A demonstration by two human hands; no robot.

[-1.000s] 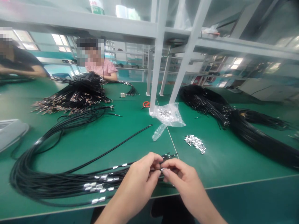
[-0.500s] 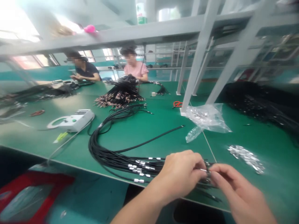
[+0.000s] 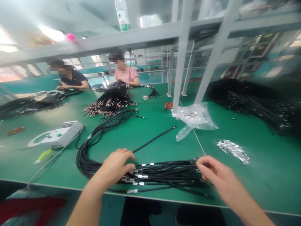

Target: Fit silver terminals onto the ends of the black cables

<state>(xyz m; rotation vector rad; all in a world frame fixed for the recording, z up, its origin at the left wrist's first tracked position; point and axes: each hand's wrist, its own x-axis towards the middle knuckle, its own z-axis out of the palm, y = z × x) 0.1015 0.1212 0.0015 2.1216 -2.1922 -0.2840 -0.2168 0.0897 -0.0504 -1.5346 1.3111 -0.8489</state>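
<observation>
A curved bundle of black cables [image 3: 164, 172] lies along the near side of the green table, with several silver metal sleeves [image 3: 141, 176] on it. My left hand [image 3: 115, 168] is over the bundle beside the sleeves, thumb and forefinger apart and the other fingers curled. At the bundle's right end, my right hand [image 3: 215, 171] pinches a black cable near its tip; the fingertips partly hide that tip. To the right of it lies a pile of small silver metal pieces [image 3: 232, 151].
A clear plastic bag [image 3: 196, 116] of metal pieces lies by the white shelf post [image 3: 180, 69]. Orange-handled scissors [image 3: 168, 106] are beside it. A white box device [image 3: 62, 135] stands left. Cable heaps [image 3: 110, 100] lie further back, where two people [image 3: 125, 73] sit.
My left hand has moved left, away from my right hand, to the silver sleeves. My right hand stays at the cable ends. The whole view has shifted somewhat.
</observation>
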